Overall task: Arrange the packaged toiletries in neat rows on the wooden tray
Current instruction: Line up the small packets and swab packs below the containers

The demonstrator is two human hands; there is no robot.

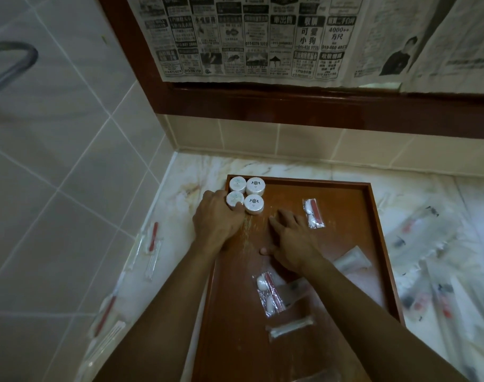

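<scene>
Glossy wooden tray (373, 244), marble counter (290, 168)

Newspaper sheets (252, 37) cover a wood-framed mirror (290, 103) above a marble counter (304, 168), beside a tiled wall (70, 133).

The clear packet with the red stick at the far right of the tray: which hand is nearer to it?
Right. The right hand lies flat on the tray just left of the packet; the left hand is farther left, at the round soaps.

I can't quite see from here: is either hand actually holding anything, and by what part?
The left hand grips the near-left round soap by its side. The right hand holds nothing; it lies flat on the wooden tray.
</scene>
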